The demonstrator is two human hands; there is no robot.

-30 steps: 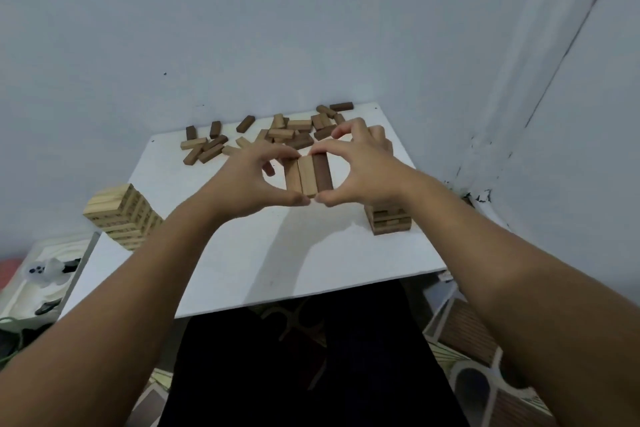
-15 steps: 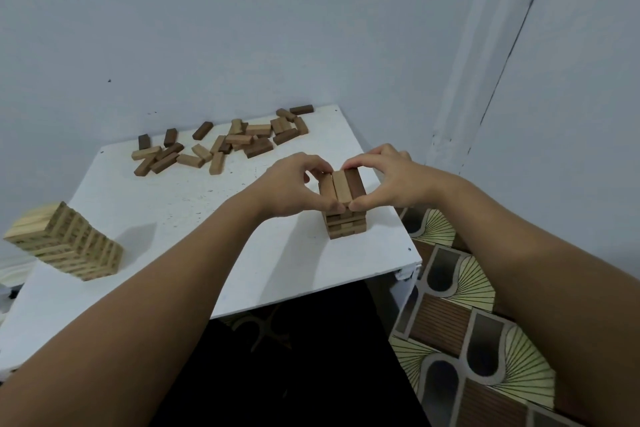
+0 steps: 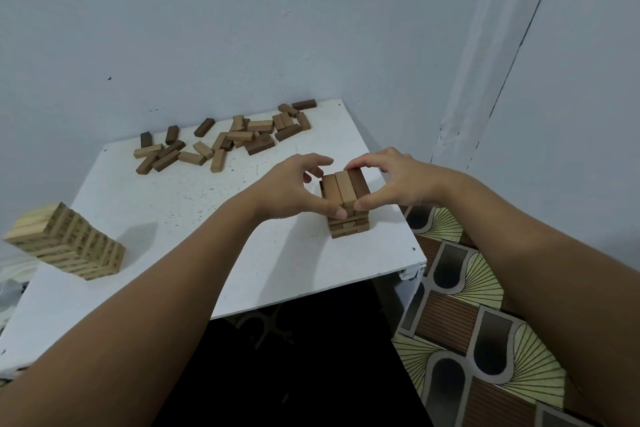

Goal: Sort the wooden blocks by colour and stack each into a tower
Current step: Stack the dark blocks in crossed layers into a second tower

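Head view: both my hands are on the top layer of the brown tower (image 3: 348,218), near the right front corner of the white surface (image 3: 166,218). Top layer (image 3: 343,188) is three blocks side by side, running away from me. Left hand (image 3: 294,189) comes in from the left, thumb on the near end of the layer, fingers curled over toward the far end. Right hand (image 3: 394,184) mirrors it from the right: thumb tip at the near end, fingertips on the far end of the darkest block. Both pinch the layer end to end; forearms reach in from the lower corners, wrists raised. Loose blocks (image 3: 225,142), light and dark brown, lie scattered along the far edge by the wall. Pale tower (image 3: 69,243) stands at the left, well apart.
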